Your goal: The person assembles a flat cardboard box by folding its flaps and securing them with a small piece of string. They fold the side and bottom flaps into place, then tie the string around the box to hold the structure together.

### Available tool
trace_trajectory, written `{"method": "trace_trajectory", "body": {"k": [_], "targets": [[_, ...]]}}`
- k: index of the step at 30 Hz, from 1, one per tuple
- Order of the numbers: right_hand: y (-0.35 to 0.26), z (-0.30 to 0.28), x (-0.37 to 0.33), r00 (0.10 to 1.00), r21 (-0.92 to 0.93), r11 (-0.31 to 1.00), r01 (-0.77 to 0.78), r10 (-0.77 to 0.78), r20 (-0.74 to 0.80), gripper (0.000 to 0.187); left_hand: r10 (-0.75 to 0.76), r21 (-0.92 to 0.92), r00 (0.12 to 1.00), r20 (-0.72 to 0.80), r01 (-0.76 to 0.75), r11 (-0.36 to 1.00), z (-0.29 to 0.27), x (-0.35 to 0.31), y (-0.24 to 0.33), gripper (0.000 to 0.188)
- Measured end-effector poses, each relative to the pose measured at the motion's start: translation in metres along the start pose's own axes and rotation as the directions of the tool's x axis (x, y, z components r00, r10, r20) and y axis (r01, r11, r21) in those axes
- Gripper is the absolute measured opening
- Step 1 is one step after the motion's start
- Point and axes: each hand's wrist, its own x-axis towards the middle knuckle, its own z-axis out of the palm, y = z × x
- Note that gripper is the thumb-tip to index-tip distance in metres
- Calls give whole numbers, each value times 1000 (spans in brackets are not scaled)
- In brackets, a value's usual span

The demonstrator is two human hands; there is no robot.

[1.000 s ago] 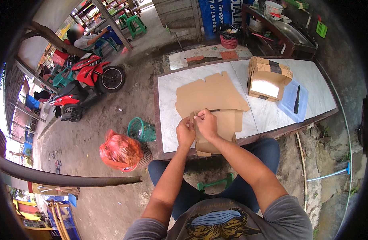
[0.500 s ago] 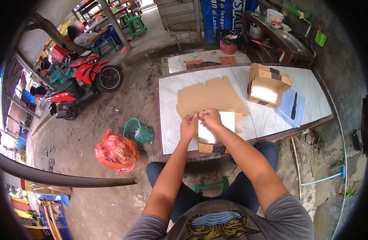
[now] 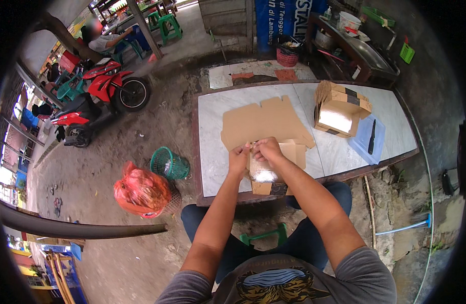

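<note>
A partly folded cardboard box [image 3: 292,155] with a shiny inner face lies at the table's near edge. My left hand [image 3: 238,158] is closed in a pinch at its far left corner. Right beside it, my right hand [image 3: 268,151] has its fingers curled and pinched on the same corner; the fingertips of both hands almost meet. What exactly lies between the fingertips is too small to make out. Just beyond my hands a flat brown cardboard sheet [image 3: 266,121] with notched edges rests on the table.
On the marble-topped table [image 3: 212,175], folded cardboard boxes [image 3: 342,109] sit to the right, beside a black knife [image 3: 372,137] on a translucent blue plastic sheet or lid [image 3: 362,138]. Left on the ground are a green basket [image 3: 170,163] and a red plastic bag [image 3: 141,191]. A red motorbike [image 3: 98,99] stands farther off.
The box's inner face, bright and shiny before, now looks mostly brown with a smaller glare near my right wrist. My hands stay at the same corner, with small finger movements.
</note>
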Motion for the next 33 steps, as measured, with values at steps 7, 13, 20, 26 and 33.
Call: {"method": "trace_trajectory", "body": {"k": [7,13,20,26,33], "targets": [[-4,6,2,1000,23,1000,-20,19,10,9,163,94,985,-63,-157,983,-10,15,-19,33],[-3,3,0,1000,32,999,-12,12,-5,7,192,96,978,-79,-184,978,-2,10,-16,30],[-1,7,0,1000,12,1000,12,-12,-9,7,274,287,952,-135,-227,931,-3,8,-13,32],[-2,9,-3,999,-28,999,33,-34,-25,8,383,490,915,-128,-277,826,-2,0,-4,30],[-7,9,-10,998,-65,996,60,-62,-33,10,386,444,913,-135,-292,847,4,-8,0,30]]}}
